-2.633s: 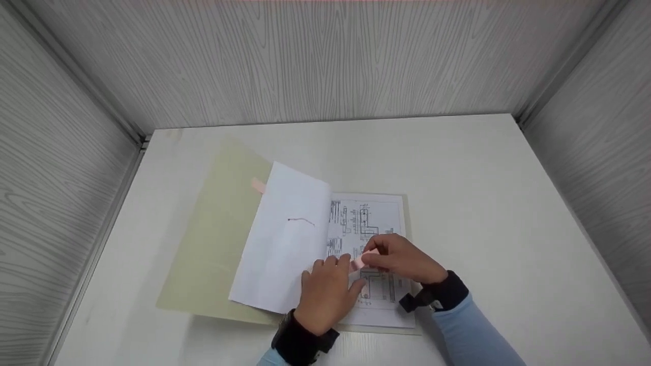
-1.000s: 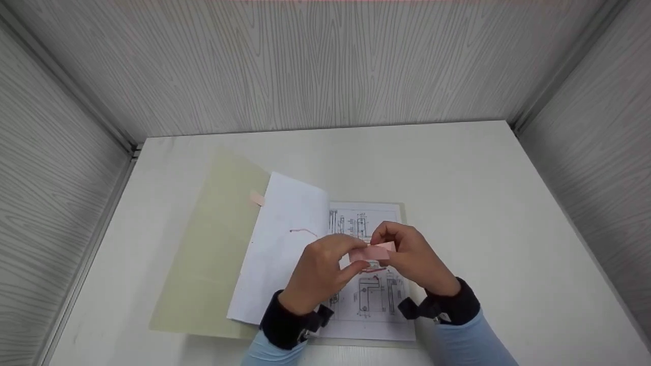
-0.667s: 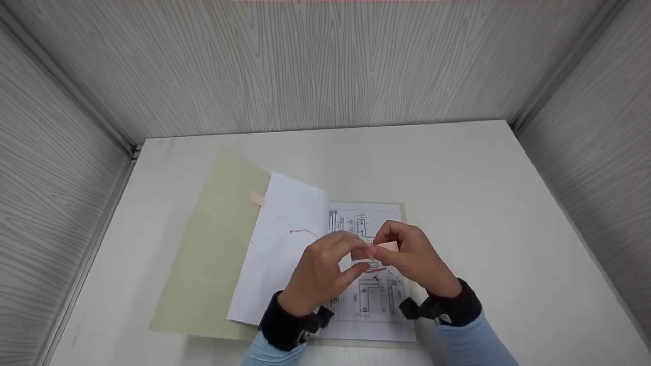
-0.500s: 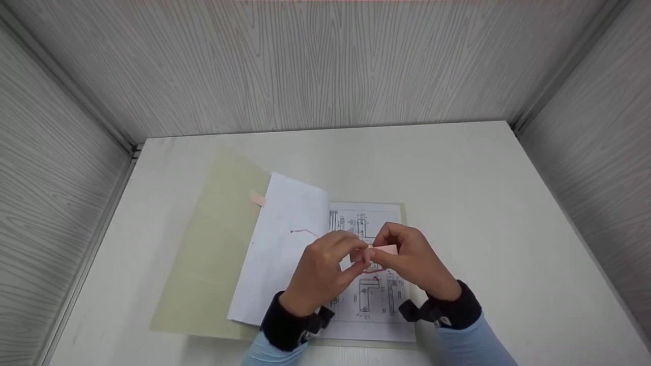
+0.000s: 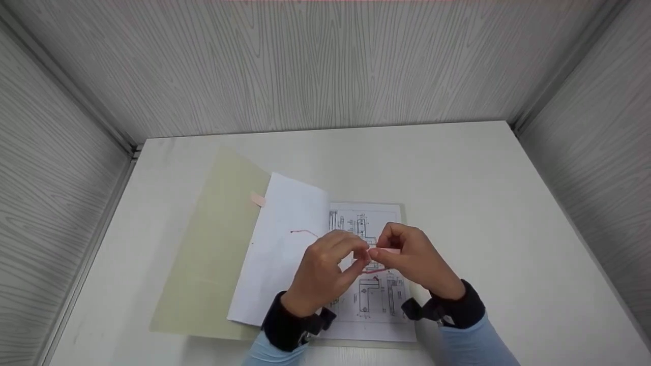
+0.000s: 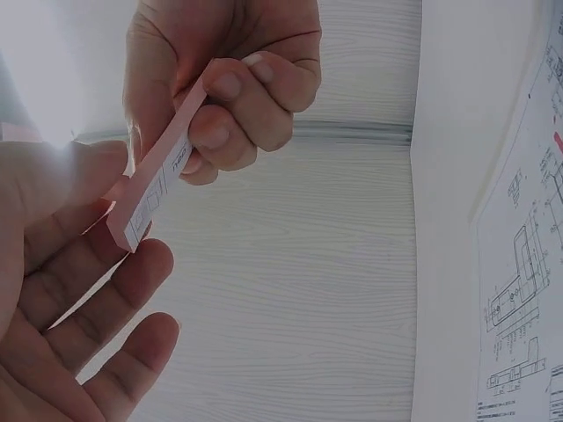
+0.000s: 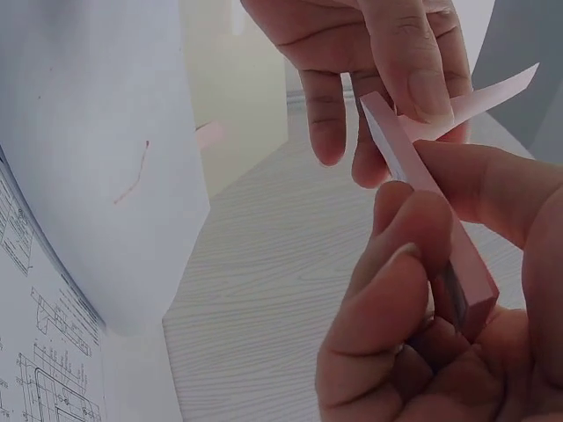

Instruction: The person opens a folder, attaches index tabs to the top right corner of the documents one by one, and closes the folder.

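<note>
A small pad of pink sticky notes is gripped by my right hand, between its thumb and curled fingers, above the printed drawing page. My left hand faces it and pinches one pink sticky strip between thumb and fingers. In the right wrist view that strip sticks out at an angle from the pad's far end; whether it is still attached is hidden. The left hand's other fingers are spread loosely in the left wrist view. Print shows on the pad's underside.
A pale green folder cover lies opened to the left. Over it a white sheet is turned back, with a pink tab at its edge and a thin red line on it. The white table is bounded by grey wood-grain panels.
My left hand has lifted off the pages and come to the pad, its fingertips closing on a strip. The right hand has turned the pad more edge-on. Folder and sheets have stayed put.
</note>
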A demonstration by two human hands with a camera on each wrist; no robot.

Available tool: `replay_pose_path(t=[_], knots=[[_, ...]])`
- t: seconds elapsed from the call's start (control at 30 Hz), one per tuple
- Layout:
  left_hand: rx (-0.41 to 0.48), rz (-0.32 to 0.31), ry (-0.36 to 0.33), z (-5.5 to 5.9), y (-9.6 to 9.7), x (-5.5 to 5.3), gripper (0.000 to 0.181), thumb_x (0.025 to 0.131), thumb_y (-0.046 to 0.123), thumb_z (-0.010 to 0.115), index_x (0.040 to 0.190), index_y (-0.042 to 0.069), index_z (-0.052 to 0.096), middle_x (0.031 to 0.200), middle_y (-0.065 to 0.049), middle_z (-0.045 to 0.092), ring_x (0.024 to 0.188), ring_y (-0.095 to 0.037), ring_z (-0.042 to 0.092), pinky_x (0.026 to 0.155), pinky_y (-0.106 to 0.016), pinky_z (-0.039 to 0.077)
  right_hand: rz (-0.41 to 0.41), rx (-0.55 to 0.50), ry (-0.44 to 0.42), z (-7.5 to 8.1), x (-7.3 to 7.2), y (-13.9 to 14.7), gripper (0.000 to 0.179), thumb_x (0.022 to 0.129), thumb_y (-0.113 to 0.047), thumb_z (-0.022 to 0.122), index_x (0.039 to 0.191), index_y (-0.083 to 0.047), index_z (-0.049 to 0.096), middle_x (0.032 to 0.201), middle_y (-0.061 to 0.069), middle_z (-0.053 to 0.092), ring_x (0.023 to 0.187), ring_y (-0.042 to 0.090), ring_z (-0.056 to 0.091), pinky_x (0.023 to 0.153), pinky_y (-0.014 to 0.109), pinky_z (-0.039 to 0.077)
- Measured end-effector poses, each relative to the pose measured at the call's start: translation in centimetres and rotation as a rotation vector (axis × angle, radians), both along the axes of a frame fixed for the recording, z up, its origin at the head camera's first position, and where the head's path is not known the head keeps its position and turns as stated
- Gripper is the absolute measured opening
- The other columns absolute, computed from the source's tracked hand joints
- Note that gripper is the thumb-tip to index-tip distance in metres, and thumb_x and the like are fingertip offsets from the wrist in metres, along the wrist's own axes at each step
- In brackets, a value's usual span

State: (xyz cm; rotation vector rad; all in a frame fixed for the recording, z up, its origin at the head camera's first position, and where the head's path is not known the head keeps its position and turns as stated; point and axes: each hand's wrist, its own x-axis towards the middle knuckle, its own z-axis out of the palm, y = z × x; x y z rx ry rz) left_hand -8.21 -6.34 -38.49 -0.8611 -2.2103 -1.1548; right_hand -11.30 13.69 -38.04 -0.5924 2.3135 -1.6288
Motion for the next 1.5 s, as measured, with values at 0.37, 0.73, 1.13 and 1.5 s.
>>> replay_pose_path(t=[0.37, 0.73, 1.13, 1.5], knots=[[0.186, -0.044, 0.026, 0.6, -0.8, 0.3, 0.019, 0.08, 0.004, 0.076, 0.098, 0.006, 0.069, 0.093, -0.002, 0.069, 0.089, -0.014, 0.064, 0.083, -0.027, 0.052, 0.038, 0.007, 0.004, -0.2, -0.5, 0.9, 0.022, 0.089, -0.03, 0.069, 0.093, -0.01, 0.061, 0.079, 0.005, 0.062, 0.062, 0.021, 0.057, 0.057, 0.03, 0.05], [0.258, 0.034, 0.028, 1.1, -1.2, 0.4, 0.025, 0.078, 0.004, 0.077, 0.101, 0.005, 0.068, 0.097, -0.004, 0.07, 0.092, -0.014, 0.065, 0.084, -0.028, 0.052, -0.232, 0.003, -0.094, -2.4, -3.4, 4.8, 0.037, 0.092, -0.018, 0.065, 0.128, -0.013, 0.056, 0.101, 0.017, 0.057, 0.084, 0.027, 0.053, 0.066, 0.028, 0.044], [0.231, 0.064, 0.025, 0.8, -1.0, 0.4, 0.024, 0.08, 0.006, 0.077, 0.102, 0.005, 0.067, 0.097, -0.005, 0.07, 0.093, -0.014, 0.065, 0.086, -0.029, 0.052, -0.157, 0.463, -0.156, -6.2, -5.6, 8.2, 0.042, 0.087, -0.007, 0.061, 0.129, -0.012, 0.057, 0.102, 0.014, 0.054, 0.081, 0.028, 0.055, 0.066, 0.036, 0.047], [0.218, 0.074, 0.015, 0.8, -0.8, 0.4, 0.023, 0.079, 0.006, 0.077, 0.1, 0.005, 0.068, 0.096, -0.003, 0.07, 0.089, -0.013, 0.064, 0.082, -0.026, 0.052, -0.157, 0.583, -0.125, -7.6, -6.0, 8.7, 0.037, 0.079, 0.001, 0.064, 0.116, -0.006, 0.065, 0.099, 0.011, 0.058, 0.088, 0.027, 0.051, 0.072, 0.035, 0.042]])
